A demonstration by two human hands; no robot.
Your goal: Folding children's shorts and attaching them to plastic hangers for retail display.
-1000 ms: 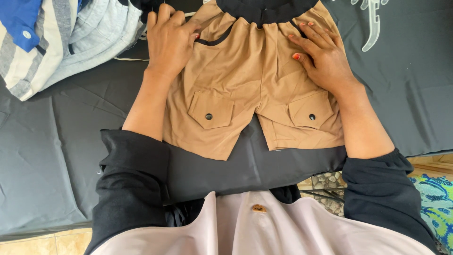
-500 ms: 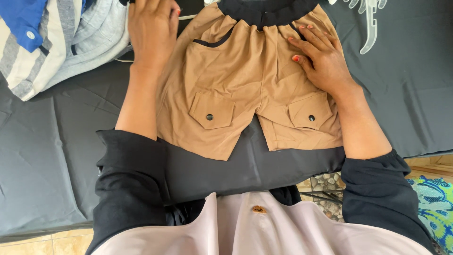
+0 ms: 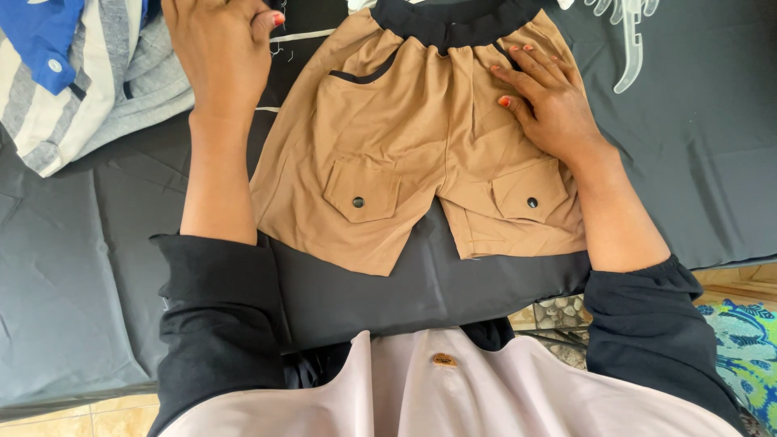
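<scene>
R hand (image 3: 550,97) lies flat, fingers spread, palm down on the shorts (image 3: 405,154), pressing the upper R side just below the waistband (image 3: 453,20); grip open, nothing clasped. L hand (image 3: 218,53) is off the shorts' L edge, fingers curled in, thumb tucked toward palm; looks loosely closed near a thin white cord (image 3: 303,35) on the dark cloth, but can't tell if it actually holds anything.

Shorts: tan, black elastic waistband at top, laid flat w/ legs pointing toward the person, in the middle of the worktop. Two flap pockets, each w/ a dark button: L one (image 3: 358,201), R one (image 3: 532,201). Black-trimmed slit pocket (image 3: 364,74) upper L side.

Worktop (image 3: 73,267) covered w/ dark grey cloth, some creases. Clothes pile (image 3: 73,89) at top L, grey, striped and blue pieces, just beside L hand. Clear plastic hanger (image 3: 627,40) top R, apart from R hand.

Both forearms bare, black sleeves (image 3: 218,324) pushed up to elbows. Pale pink garment (image 3: 437,396) on person's front at bottom of frame. Bottom R past worktop edge: blue-green patterned fabric (image 3: 749,340).
</scene>
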